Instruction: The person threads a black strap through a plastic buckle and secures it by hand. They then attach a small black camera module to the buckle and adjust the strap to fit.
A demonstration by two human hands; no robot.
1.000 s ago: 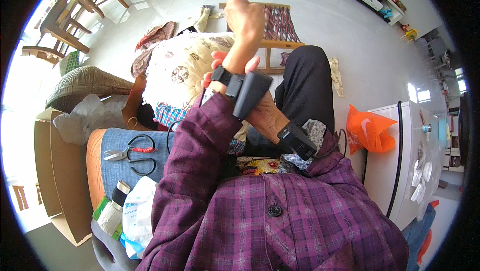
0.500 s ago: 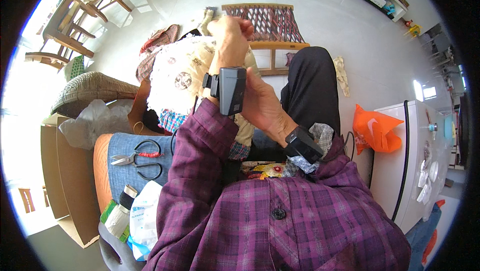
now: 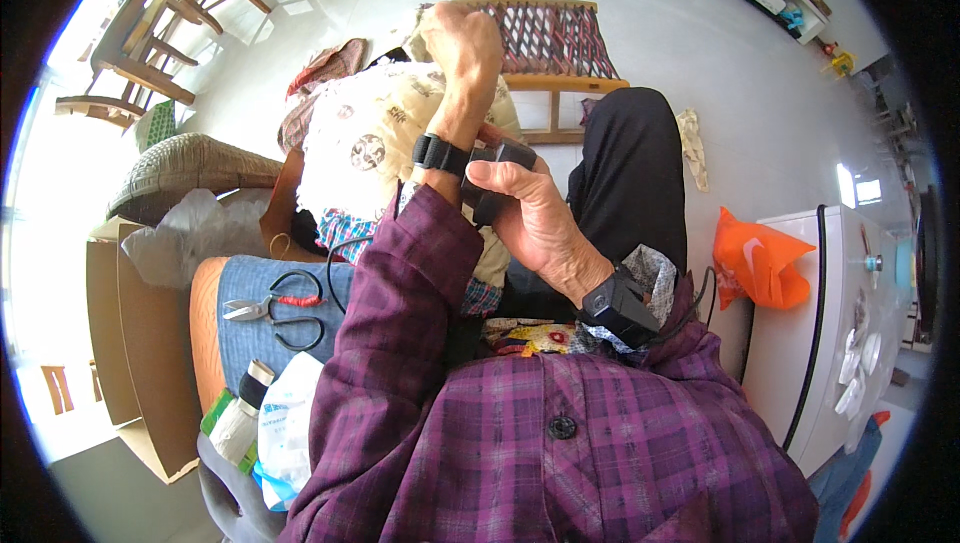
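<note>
My left hand (image 3: 465,43) is raised ahead of me in a loose fist, its back toward me, and nothing shows in it. A black strap (image 3: 440,156) circles my left wrist and carries a dark box-shaped wrist device (image 3: 490,178). My right hand (image 3: 545,218) grips this device, with the thumb across its near side and the fingers mostly hidden behind it. Another black wrist device (image 3: 620,308) sits on my right wrist. Beneath my hands lies cream printed cloth (image 3: 400,113) with a frilled edge, over a blue checked cloth (image 3: 345,228).
To the left, black-handled scissors (image 3: 285,310) lie on folded denim (image 3: 250,283), near a spool of white thread (image 3: 237,433) and a cardboard box (image 3: 150,363). A wooden stool with a woven seat (image 3: 550,38) stands ahead. An orange bag (image 3: 765,258) rests beside a white cabinet (image 3: 790,333).
The left wrist device has turned, so its strap now faces me. My right hand has closed round the device with the thumb on top. The view has shifted slightly.
</note>
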